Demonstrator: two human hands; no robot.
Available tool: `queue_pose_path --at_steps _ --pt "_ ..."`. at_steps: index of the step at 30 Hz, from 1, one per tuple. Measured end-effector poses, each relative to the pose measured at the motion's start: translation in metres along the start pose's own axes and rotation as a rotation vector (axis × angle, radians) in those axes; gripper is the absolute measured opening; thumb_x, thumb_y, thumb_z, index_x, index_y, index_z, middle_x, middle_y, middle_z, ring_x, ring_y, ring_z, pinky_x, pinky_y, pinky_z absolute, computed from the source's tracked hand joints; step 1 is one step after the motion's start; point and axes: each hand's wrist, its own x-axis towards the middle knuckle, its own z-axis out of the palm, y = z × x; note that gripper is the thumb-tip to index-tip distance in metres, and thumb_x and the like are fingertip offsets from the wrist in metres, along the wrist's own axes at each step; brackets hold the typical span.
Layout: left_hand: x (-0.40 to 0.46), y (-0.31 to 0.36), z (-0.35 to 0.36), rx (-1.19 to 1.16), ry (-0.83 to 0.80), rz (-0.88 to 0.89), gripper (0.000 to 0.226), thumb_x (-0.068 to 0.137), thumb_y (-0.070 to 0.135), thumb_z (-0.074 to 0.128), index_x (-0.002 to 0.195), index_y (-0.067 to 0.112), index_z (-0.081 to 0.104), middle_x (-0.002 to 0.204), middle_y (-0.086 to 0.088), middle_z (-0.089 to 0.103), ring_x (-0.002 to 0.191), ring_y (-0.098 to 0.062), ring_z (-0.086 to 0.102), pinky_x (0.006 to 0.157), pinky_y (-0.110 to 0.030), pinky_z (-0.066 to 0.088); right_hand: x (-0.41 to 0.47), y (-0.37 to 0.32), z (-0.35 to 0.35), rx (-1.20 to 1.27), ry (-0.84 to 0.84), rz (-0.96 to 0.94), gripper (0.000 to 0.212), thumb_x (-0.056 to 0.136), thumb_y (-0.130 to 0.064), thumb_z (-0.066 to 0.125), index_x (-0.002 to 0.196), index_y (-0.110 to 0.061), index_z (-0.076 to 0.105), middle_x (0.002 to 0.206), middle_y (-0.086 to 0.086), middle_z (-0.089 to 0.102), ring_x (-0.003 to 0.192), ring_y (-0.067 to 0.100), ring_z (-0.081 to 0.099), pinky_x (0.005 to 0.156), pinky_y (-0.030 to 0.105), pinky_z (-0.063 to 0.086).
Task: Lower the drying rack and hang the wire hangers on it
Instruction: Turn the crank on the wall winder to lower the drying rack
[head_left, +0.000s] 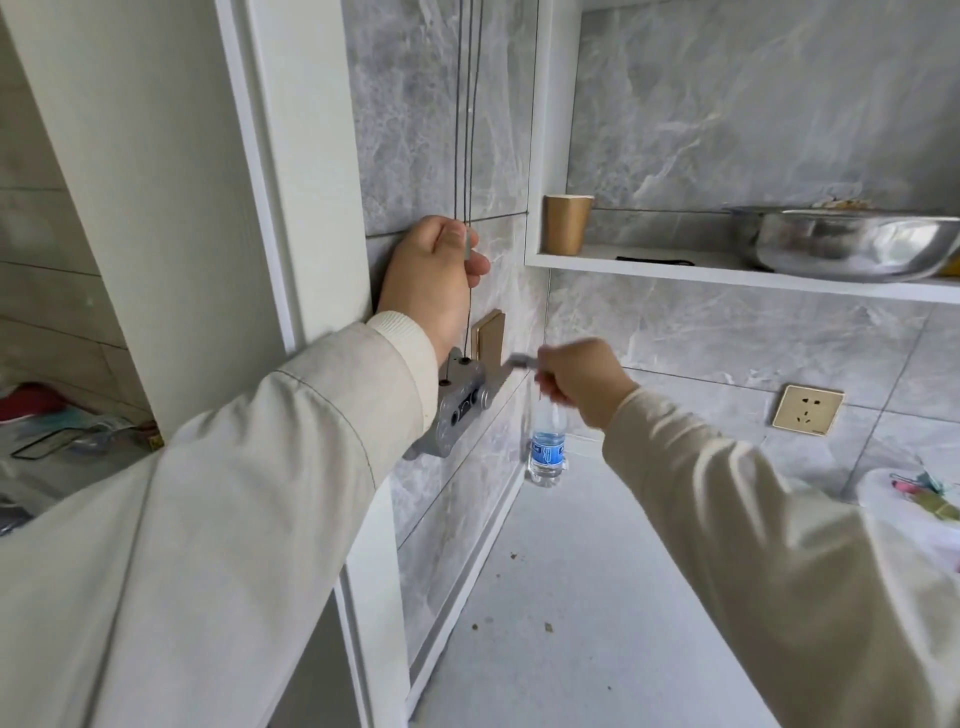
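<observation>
A grey metal winch box (458, 405) for the drying rack is fixed to the grey tiled wall. Two thin cables (462, 130) run straight up from it and out of the top of the frame. My right hand (582, 382) is closed on the winch's crank handle (511, 362), which looks blurred. My left hand (434, 275) rests against the wall above the box, its fingers curled around the cables. The rack itself and the wire hangers are out of view.
A white shelf (649, 267) holds a tan paper cup (566, 223) and a steel bowl (852, 241). A water bottle (546, 447) stands on the white counter (571, 597) below the crank. A gold switch plate (488, 338) and a wall socket (807, 409) are nearby. A white door frame (270, 208) stands at left.
</observation>
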Motion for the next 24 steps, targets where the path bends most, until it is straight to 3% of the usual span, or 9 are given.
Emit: queue_pose_path --at_steps 2,5,7,9,11,14,18,20,24 --pt "0.0 -0.001 0.001 0.008 -0.001 0.003 0.025 0.102 0.018 0.032 0.088 0.014 0.052 0.081 -0.005 0.063 0.067 -0.009 0.055 0.047 -0.002 0.04 -0.015 -0.033 -0.003 0.171 -0.018 -0.199 0.019 0.093 -0.013 0.059 0.08 0.0 0.063 0.064 0.013 0.059 0.05 0.018 0.055 0.045 0.023 0.047" --pt "0.001 -0.002 0.0 0.013 0.007 0.008 0.026 0.102 0.019 0.033 0.084 0.017 0.052 0.082 -0.006 0.063 0.067 -0.011 0.055 0.048 -0.004 0.041 -0.051 -0.046 -0.007 0.243 -0.367 -0.347 0.015 0.09 -0.012 0.065 0.076 -0.008 0.06 0.067 0.013 0.063 0.049 0.019 0.058 0.049 0.026 0.049" --pt "0.0 0.0 0.0 0.001 0.007 0.009 0.027 0.102 0.017 0.033 0.082 0.017 0.051 0.08 -0.006 0.062 0.066 -0.01 0.054 0.045 -0.002 0.039 -0.068 -0.024 -0.002 0.11 -0.699 -0.316 0.011 0.087 -0.006 0.067 0.077 -0.01 0.063 0.07 0.015 0.065 0.051 0.022 0.059 0.051 0.026 0.049" --pt "-0.001 0.001 0.0 -0.005 0.005 0.002 0.026 0.102 0.017 0.032 0.086 0.015 0.052 0.08 -0.006 0.061 0.064 -0.009 0.054 0.043 -0.001 0.038 -0.072 0.017 0.014 -0.169 -0.846 -0.21 0.011 0.086 -0.006 0.068 0.078 -0.014 0.066 0.075 0.015 0.065 0.056 0.023 0.061 0.055 0.029 0.051" --pt "-0.001 0.001 0.0 -0.011 0.003 -0.004 0.024 0.102 0.016 0.032 0.092 0.012 0.053 0.082 -0.007 0.061 0.063 -0.007 0.054 0.042 -0.001 0.038 -0.057 0.056 0.026 -0.32 -0.664 -0.078 0.009 0.084 -0.008 0.071 0.084 -0.011 0.062 0.079 0.014 0.066 0.057 0.023 0.063 0.056 0.031 0.054" --pt "-0.002 0.001 0.001 -0.008 0.001 0.001 0.024 0.102 0.016 0.032 0.091 0.012 0.054 0.079 -0.006 0.061 0.062 -0.007 0.054 0.042 -0.002 0.037 -0.013 0.066 0.016 -0.169 -0.275 0.034 0.012 0.084 -0.004 0.071 0.089 -0.001 0.061 0.075 0.014 0.066 0.05 0.019 0.061 0.05 0.028 0.053" --pt "-0.001 0.001 0.0 0.004 0.005 -0.004 0.028 0.102 0.017 0.033 0.082 0.017 0.053 0.074 -0.002 0.061 0.062 -0.008 0.054 0.042 -0.002 0.038 0.003 0.004 -0.007 0.159 -0.027 -0.152 0.014 0.089 -0.012 0.067 0.086 0.002 0.064 0.069 0.013 0.061 0.048 0.016 0.057 0.048 0.027 0.049" --pt "0.0 0.0 0.0 0.008 0.01 -0.003 0.028 0.102 0.018 0.033 0.082 0.018 0.053 0.074 -0.001 0.062 0.063 -0.008 0.055 0.043 -0.002 0.038 -0.018 -0.028 -0.008 0.257 -0.08 -0.309 0.016 0.092 -0.016 0.063 0.082 -0.004 0.062 0.07 0.013 0.062 0.05 0.018 0.059 0.05 0.027 0.049" --pt "0.001 -0.001 0.0 -0.007 0.011 -0.001 0.027 0.102 0.018 0.033 0.085 0.016 0.053 0.076 -0.003 0.061 0.064 -0.009 0.054 0.044 -0.002 0.038 -0.073 -0.027 -0.005 0.154 -0.503 -0.402 0.015 0.088 -0.01 0.067 0.075 -0.006 0.061 0.07 0.019 0.065 0.052 0.024 0.062 0.05 0.027 0.05"
